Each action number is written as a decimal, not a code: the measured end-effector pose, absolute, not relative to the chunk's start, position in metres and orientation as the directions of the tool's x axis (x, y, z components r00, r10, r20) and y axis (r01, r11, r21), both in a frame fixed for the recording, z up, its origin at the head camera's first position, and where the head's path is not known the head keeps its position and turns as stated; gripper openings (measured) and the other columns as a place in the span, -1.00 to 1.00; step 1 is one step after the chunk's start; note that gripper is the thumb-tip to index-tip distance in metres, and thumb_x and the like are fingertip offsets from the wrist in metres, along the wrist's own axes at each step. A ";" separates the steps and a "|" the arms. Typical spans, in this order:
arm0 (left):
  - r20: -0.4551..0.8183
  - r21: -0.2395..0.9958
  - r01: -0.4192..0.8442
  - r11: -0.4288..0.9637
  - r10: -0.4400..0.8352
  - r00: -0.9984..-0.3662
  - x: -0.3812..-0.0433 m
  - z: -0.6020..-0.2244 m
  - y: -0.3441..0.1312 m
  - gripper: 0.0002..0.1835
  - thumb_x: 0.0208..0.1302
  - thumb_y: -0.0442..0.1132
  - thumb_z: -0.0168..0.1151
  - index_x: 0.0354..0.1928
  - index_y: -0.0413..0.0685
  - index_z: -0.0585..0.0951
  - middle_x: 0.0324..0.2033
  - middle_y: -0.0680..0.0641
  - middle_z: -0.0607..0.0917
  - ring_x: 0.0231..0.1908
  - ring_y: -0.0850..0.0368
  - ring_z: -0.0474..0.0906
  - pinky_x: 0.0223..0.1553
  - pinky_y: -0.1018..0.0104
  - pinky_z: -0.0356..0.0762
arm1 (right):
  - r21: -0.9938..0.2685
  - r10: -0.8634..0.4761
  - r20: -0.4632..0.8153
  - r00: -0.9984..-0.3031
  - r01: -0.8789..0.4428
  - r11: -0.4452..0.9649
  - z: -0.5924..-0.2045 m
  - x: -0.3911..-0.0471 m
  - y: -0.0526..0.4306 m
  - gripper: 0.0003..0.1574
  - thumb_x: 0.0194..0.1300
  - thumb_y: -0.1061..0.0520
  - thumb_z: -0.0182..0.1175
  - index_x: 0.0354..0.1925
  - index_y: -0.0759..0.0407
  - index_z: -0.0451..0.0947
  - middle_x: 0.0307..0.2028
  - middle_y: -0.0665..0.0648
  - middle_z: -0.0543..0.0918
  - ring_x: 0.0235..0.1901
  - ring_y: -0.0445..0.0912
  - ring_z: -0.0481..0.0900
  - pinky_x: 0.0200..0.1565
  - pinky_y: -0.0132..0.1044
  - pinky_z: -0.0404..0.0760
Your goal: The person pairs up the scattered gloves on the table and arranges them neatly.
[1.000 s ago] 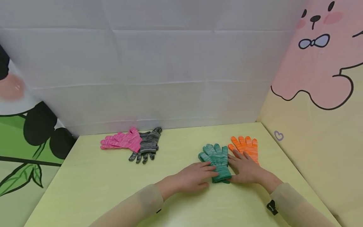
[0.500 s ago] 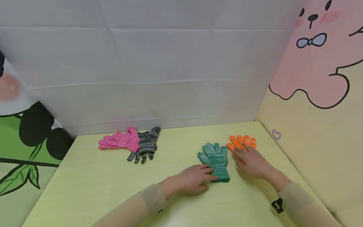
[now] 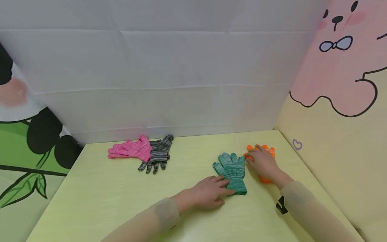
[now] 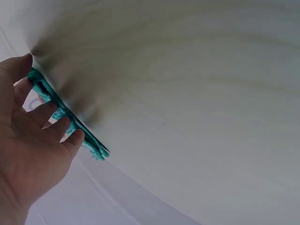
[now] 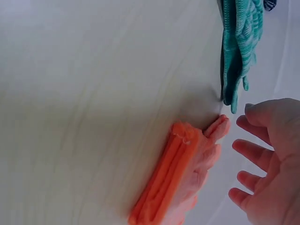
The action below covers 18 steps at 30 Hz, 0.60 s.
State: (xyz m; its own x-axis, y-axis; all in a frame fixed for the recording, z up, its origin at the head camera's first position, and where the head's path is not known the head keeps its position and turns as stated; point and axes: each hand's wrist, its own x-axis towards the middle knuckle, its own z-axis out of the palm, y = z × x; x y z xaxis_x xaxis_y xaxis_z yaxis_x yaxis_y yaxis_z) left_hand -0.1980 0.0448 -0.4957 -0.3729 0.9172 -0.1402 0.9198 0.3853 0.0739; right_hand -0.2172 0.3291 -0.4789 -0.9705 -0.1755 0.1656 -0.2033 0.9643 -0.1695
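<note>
On the right half of the table lies a pair of green knit gloves (image 3: 234,168), fingers pointing away from me. My left hand (image 3: 208,193) rests its spread, relaxed fingers on the cuff's left side. In the left wrist view those fingers overlap the green gloves (image 4: 70,119). To the right are orange gloves (image 3: 266,180), partly hidden under my right hand (image 3: 264,163), which reaches over them with extended fingers. The right wrist view shows the orange gloves (image 5: 173,173) stacked with the cuff toward the camera, and the right hand's fingers loosely bent above them, holding nothing.
Pink gloves (image 3: 130,150) lie at the back left, overlapping grey-and-black striped gloves (image 3: 160,153). A white sheet (image 3: 181,67) hangs behind the yellow table (image 3: 105,195). A wall panel with a bear drawing (image 3: 335,74) borders the right side.
My right hand has left the edge of the green gloves and moved right and forward over the orange gloves. The left hand stays at the green cuff, which now lies neater.
</note>
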 end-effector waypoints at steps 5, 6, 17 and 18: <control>-0.149 0.060 0.918 0.393 0.913 -0.381 -0.196 -0.495 0.045 -0.42 0.57 0.05 0.05 0.56 0.45 0.27 0.56 0.01 0.22 0.56 -0.02 0.02 0.50 0.07 0.08 | -0.208 -0.124 0.145 -0.982 -0.153 0.966 -0.487 -0.234 0.325 -0.79 0.43 0.07 0.27 -0.10 0.14 0.75 0.20 0.35 0.61 0.41 0.42 0.19 0.36 0.35 0.21; -0.150 0.058 0.918 0.393 0.912 -0.381 -0.195 -0.495 0.045 -0.42 0.57 0.05 0.05 0.56 0.45 0.27 0.55 0.02 0.22 0.56 -0.02 0.03 0.50 0.07 0.08 | -0.226 -0.115 0.146 -0.983 -0.146 0.963 -0.488 -0.237 0.324 -0.82 0.42 0.07 0.28 -0.15 0.12 0.75 0.19 0.35 0.61 0.41 0.41 0.20 0.38 0.33 0.20; -0.163 0.064 0.913 0.402 0.907 -0.388 -0.193 -0.489 0.048 -0.46 0.58 0.10 0.00 0.54 0.47 0.31 0.53 0.02 0.27 0.54 0.00 0.07 0.49 0.06 0.09 | -0.249 -0.126 0.152 -0.980 -0.161 0.955 -0.493 -0.254 0.321 -0.90 0.36 0.12 0.33 -0.26 0.12 0.73 0.19 0.40 0.60 0.40 0.42 0.21 0.44 0.29 0.07; -0.166 0.066 0.913 0.403 0.906 -0.389 -0.193 -0.489 0.048 -0.46 0.58 0.10 0.00 0.54 0.47 0.31 0.53 0.02 0.27 0.54 0.00 0.06 0.50 0.06 0.09 | -0.243 -0.130 0.143 -0.981 -0.162 0.957 -0.493 -0.254 0.321 -0.90 0.36 0.12 0.33 -0.25 0.12 0.74 0.20 0.41 0.59 0.40 0.44 0.19 0.44 0.31 0.06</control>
State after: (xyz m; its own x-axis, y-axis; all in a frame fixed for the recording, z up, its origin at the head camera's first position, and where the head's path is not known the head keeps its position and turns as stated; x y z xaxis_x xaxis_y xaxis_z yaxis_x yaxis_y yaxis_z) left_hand -0.1931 0.0477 -0.4886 -0.3885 0.9064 -0.1659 0.9127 0.4033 0.0657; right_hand -0.2536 0.3208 -0.4932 -0.9812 -0.1296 0.1433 -0.1617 0.9565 -0.2428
